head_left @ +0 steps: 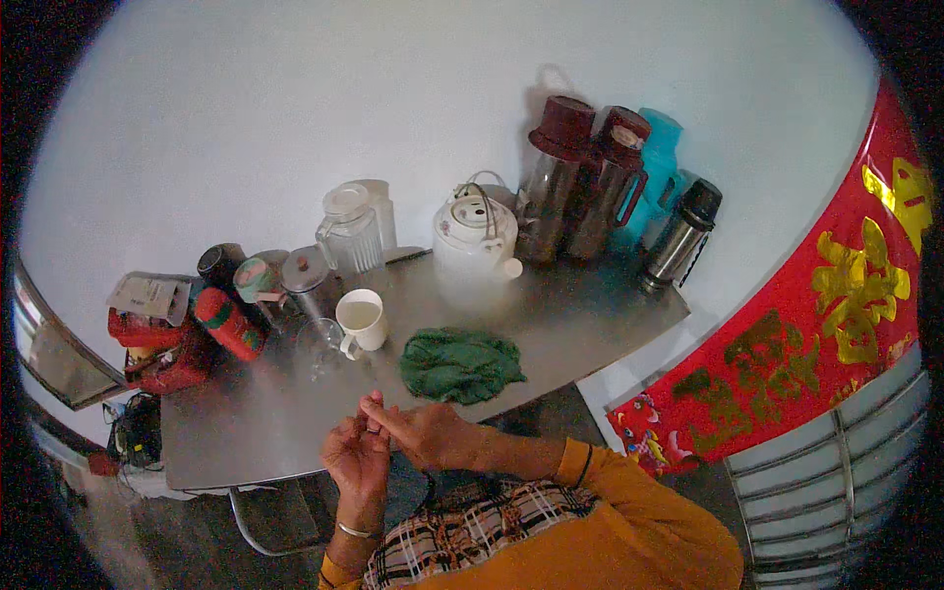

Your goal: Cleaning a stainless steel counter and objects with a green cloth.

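My two hands meet in front of the table's near edge. My left hand, palm turned up with a bangle at the wrist, has its fingers curled in. My right hand lies against its fingertips, fingers pressed together. Whatever is between them, if anything, is too small to make out. Just beyond, a crumpled green cloth lies on the metal-topped table. A white mug stands left of the cloth, touching or close to a clear glass.
Along the wall stand a white kettle, a glass pitcher, a lidded metal canister, dark red thermoses, a turquoise thermos and a steel flask. A red bag and red bottle sit left. A red banner hangs right.
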Demonstrator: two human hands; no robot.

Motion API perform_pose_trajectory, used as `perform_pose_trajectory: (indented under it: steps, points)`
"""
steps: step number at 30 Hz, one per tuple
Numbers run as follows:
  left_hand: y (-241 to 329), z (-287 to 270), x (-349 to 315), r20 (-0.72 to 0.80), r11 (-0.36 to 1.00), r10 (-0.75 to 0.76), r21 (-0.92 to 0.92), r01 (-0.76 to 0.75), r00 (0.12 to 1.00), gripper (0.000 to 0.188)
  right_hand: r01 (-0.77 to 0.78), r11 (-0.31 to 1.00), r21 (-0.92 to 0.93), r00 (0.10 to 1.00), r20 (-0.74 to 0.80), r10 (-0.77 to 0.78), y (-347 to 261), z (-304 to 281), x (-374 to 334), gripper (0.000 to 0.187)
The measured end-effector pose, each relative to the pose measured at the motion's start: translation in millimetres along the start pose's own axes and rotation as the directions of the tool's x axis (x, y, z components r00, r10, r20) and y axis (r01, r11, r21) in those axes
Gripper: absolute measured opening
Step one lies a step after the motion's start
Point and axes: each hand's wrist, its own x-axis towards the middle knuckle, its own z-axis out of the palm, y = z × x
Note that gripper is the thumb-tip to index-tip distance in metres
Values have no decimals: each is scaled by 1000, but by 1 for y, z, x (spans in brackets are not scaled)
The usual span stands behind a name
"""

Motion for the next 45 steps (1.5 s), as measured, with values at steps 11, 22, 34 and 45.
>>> perform_pose_trajectory:
  steps: [11,22,34,45]
  points:
    - [3,-12,3,-67,1000,-20,-10,19,998,11,6,1000,-10,999,-38,-7,-1,2,0,64]
    - [3,-3,-15,-63,995,58,87,-52,996,14,-29,1000,5,1000,4,28,-13,6,-5,68]
    - [10,8,-11,48,1000,-16,-3,16,999,27,7,1000,3,1000,10,-7,-6,-4,9,61]
    - [14,-4,-16,135,988,-51,-136,69,990,20,88,996,31,995,-41,-87,-8,10,11,60]
